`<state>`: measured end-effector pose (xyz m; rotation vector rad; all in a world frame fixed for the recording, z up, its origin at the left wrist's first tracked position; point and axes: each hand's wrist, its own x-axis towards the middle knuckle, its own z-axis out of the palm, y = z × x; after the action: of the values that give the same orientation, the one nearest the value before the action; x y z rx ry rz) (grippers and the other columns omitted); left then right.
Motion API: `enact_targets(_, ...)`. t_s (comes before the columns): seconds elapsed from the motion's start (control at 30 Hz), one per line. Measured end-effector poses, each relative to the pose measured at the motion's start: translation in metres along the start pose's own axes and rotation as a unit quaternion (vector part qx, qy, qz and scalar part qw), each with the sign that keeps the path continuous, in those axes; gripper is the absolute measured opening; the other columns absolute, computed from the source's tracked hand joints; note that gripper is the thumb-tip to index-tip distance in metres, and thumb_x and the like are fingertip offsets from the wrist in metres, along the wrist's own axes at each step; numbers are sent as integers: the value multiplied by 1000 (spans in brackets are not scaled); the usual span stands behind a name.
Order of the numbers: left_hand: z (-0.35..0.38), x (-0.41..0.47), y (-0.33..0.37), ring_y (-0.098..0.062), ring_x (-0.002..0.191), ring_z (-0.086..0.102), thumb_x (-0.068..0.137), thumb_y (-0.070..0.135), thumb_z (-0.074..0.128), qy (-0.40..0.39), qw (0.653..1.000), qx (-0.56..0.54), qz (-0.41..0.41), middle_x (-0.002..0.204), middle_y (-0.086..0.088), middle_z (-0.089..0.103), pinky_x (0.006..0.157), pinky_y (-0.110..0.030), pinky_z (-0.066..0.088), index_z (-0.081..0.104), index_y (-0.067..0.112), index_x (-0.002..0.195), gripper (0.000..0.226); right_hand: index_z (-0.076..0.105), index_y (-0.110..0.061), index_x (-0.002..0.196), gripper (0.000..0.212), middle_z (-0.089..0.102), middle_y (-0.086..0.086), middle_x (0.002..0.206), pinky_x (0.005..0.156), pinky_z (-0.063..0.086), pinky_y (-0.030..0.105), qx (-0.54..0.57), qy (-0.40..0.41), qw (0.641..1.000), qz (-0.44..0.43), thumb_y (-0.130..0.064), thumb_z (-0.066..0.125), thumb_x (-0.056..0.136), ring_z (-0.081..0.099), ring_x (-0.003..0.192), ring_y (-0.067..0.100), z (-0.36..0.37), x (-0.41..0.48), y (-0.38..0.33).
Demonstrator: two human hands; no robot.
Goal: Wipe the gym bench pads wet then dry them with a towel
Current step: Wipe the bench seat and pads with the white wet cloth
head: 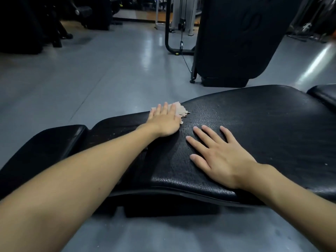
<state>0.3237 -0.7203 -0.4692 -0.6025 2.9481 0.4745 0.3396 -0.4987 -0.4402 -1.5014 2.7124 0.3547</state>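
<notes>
Left hand [164, 120] flat, fingers together, pressing beige cloth [179, 109] at far edge of black bench pad [254, 124]. Right hand [218, 155] spread flat, empty, bracing nearby. Likely risks: cloth sliding off far edge; cracked surface snagging frayed cloth.

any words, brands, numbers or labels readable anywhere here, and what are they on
None can be read.
The bench pad, the cloth under the left hand and the upright black pad behind show no print.
The background machines are too dark and blurred to show any label.
</notes>
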Motion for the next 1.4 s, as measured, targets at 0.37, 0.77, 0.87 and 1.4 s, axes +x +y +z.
enact_targets(0.37, 33, -162, 1, -24, 150, -15, 94, 49, -5, 29, 995, 65, 67, 163, -8, -14, 121, -42, -9, -9, 19, 155, 68, -1, -32, 157, 88, -8, -1, 166, 120, -5, 53, 3, -16, 1000, 1, -61, -22, 77, -11, 152, 17, -1, -2, -3)
enact_targets(0.77, 40, -183, -5, -17, 149, -19, 94, 52, -3, 35, 997, 57, 31, 163, 3, -16, 121, -38, -8, -11, 30, 154, 65, 2, -31, 157, 85, -5, -4, 167, 118, -5, 59, 30, 8, 998, -50, -57, -20, 79, -8, 153, 19, 5, 19, -10)
enact_targets(0.87, 28, -145, -13, -16, 149, -19, 103, 44, 10, 8, 1000, 28, 7, 163, 3, -18, 121, -40, -8, -10, 31, 155, 57, 1, -29, 158, 81, -6, -3, 167, 118, -5, 60, 27, 14, 998, -49, -56, -17, 83, -9, 153, 20, 6, 19, -9)
enact_targets(1.4, 4, -49, -33, -20, 150, -14, 102, 45, 10, -20, 998, -1, -58, 164, 0, -13, 121, -41, -8, -5, 29, 156, 58, -2, -32, 157, 84, -9, -6, 166, 118, -7, 58, 34, 15, 999, -34, -59, -18, 79, -11, 152, 17, 8, 20, -11)
